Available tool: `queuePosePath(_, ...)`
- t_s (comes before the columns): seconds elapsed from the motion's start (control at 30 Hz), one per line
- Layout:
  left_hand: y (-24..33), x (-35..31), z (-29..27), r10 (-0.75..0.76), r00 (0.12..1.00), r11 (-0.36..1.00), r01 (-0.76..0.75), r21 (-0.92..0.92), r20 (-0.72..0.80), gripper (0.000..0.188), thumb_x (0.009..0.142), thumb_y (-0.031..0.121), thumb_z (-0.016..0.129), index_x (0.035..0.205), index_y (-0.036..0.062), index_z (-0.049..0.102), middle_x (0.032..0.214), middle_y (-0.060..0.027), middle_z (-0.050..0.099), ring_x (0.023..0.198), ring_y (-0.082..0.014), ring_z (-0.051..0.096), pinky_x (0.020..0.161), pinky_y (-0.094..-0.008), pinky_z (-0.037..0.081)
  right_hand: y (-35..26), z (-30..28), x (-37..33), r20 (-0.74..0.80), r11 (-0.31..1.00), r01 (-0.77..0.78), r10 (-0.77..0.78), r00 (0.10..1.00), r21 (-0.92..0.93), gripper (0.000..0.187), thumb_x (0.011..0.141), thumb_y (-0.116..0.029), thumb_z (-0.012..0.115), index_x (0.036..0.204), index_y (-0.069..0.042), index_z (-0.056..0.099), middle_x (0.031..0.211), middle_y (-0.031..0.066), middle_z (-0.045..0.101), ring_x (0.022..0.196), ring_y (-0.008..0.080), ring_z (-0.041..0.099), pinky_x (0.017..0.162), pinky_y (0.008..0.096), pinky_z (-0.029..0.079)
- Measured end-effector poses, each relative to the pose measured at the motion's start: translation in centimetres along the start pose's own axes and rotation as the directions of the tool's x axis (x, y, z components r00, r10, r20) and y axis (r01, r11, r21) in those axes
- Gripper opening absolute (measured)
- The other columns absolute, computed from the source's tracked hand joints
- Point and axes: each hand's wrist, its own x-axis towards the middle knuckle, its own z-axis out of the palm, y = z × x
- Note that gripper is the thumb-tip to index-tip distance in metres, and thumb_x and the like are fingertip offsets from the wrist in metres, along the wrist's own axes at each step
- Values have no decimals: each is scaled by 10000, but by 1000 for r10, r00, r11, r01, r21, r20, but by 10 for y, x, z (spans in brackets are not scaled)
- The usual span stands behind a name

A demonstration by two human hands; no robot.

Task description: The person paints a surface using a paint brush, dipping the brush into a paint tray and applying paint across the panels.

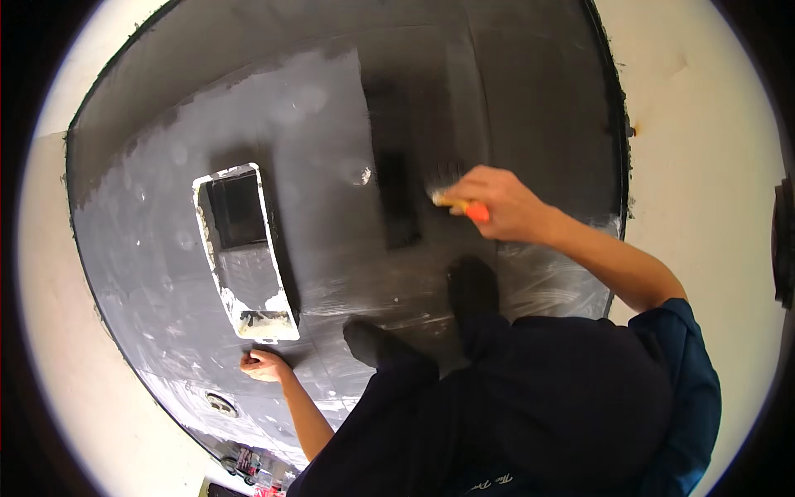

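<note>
My right hand (497, 203) grips a paintbrush (458, 203) with a yellow and orange handle, its bristles low over the dark floor (431, 273). The bristle tips are blurred. A long rectangular container (267, 215) with a white, paint-smeared rim stands on the floor to the left; dark liquid (236, 211) shows at its far end. Just below its near end is my left hand (263, 365), fingers curled in. Whether that hand holds anything or touches the container is hidden.
My dark-socked feet (474, 286) stand on the floor near the brush. Pale walls (687, 124) border the floor left and right. A round drain cover (222, 404) lies lower left, and small clutter (246, 464) sits at the lower edge. Wet-looking darker coating (546, 99) covers the far right.
</note>
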Motion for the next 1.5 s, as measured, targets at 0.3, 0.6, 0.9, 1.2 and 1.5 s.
queuePosePath(0.3,3,5,-7,-22,1000,1000,22,15,-17,198,959,212,620,1003,21,590,878,-148,604,815,-352,602,744,-492,489,-3,-23,71,86,892,-189,169,982,410,290,932,-320,804,898,-37,747,704,145,645,589,265,545,599,379,476)
queuePosePath(0.6,0,3,-1,-12,1000,1000,12,-4,-10,186,958,197,618,1026,24,596,849,-130,597,761,-333,594,700,-477,490,89,-66,215,-352,994,-3,-36,935,-110,249,975,-266,729,921,-22,732,795,151,708,690,332,663,689,406,521)
queuePosePath(0.9,9,4,-7,-92,995,996,92,-7,44,202,982,223,600,1031,28,571,923,-156,611,840,-344,602,747,-493,492,10,23,79,-127,981,194,-191,973,15,370,739,26,669,1079,-92,754,905,86,693,879,316,657,780,413,562)
queuePosePath(1.2,9,0,-7,7,1000,1000,-7,-10,1,216,984,238,590,1025,28,561,885,-150,581,805,-347,569,732,-502,470,-26,17,73,18,887,-27,21,1000,461,134,901,-162,763,931,-31,761,798,160,702,724,361,674,693,429,548)
queuePosePath(1.5,-2,1,-2,2,1000,1000,-2,-8,-6,206,969,216,601,1019,19,569,882,-152,579,794,-346,571,729,-499,470,85,-55,215,-362,976,72,-144,921,-205,169,950,-189,718,1049,-61,769,974,97,766,866,303,695,806,388,572)
